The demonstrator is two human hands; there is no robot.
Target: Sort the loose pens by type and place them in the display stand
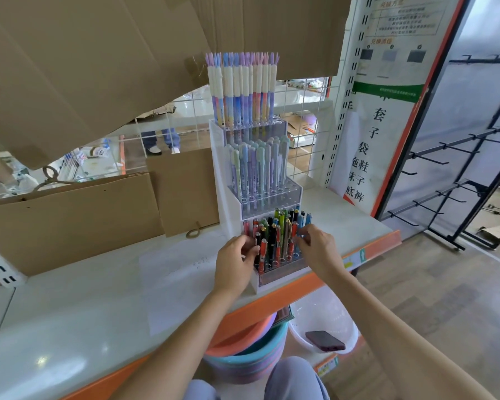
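From the head view, a poster (371,157) right of the display stand (228,180) reads 套子, 袋, 拖鞋, 袜子, 底裤 — its upper print is too small to read. On the tabletop (70,307), the left hand (237,258) pinches a red pen (262,256) in the stand's lowest tier, and the right hand (318,246) curls its fingers on the pens (283,235) there — cardboard sheets (70,220) lean behind.

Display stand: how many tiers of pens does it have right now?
3. Top tier at the back, middle tier below it, bottom tier nearest, where the left hand and right hand touch pens.
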